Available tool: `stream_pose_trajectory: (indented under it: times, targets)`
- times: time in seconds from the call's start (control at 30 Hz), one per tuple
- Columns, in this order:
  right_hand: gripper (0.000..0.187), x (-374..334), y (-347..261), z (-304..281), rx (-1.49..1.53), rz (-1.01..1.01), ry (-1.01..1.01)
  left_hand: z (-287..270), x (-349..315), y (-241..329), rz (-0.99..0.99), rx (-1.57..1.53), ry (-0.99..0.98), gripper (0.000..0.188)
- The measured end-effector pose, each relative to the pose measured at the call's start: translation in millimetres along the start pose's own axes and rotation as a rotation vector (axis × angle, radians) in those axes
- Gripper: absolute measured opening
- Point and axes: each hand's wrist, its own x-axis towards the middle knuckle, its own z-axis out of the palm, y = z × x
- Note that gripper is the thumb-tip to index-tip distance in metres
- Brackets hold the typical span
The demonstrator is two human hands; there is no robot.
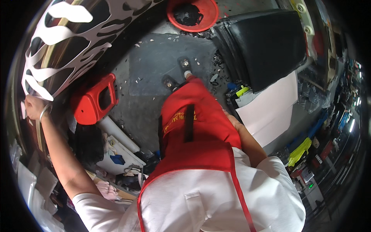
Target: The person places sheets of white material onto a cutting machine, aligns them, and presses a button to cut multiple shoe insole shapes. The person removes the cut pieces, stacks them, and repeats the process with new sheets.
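Observation:
At the far left, a white sheet with rounded cut-out openings (58, 36) spreads over a dark surface with a brownish strip. My left hand (34, 107), a pale bangle on its wrist, is closed at the sheet's lower end. A bit of white shows past the fingers, but their grip is partly hidden. My right hand (231, 119) hangs low at my right side against the red apron (208, 135). Its fingers are out of sight behind the cloth.
A red plastic stool (91, 106) stands below the sheet. A red basin (210, 17) with dark contents sits ahead. Black panels (274, 46) and a large white sheet (270, 112) are on the right. White scraps litter the grey floor (148, 77). Rolls and gloves lie lower left.

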Motion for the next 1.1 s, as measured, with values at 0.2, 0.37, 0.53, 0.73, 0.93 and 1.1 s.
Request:
stream_pose_trajectory:
  times: [0.2,0.37,0.53,0.73,0.93,1.1]
  targets:
    - [0.065,23,22,3,-0.066,-0.057,-0.014,10,9,-10,0.048,0.004,0.003,0.05]
    - [0.065,7,51,17,0.093,-0.145,-0.201,19,21,-21,0.083,0.05,0.012,0.052]
    - [0.068,-3,93,20,0.384,-0.217,-0.081,15,24,-21,0.115,0.066,-0.075,0.052]
    - [0.07,18,143,4,0.491,-0.223,-0.08,2,11,-5,0.17,0.088,-0.045,0.053]
    - [0.072,35,157,-1,0.407,-0.239,-0.055,1,12,-6,0.177,0.087,-0.087,0.055]
    - [0.073,54,154,-27,0.135,-0.284,0.078,4,18,-17,0.175,-0.027,-0.066,0.058]
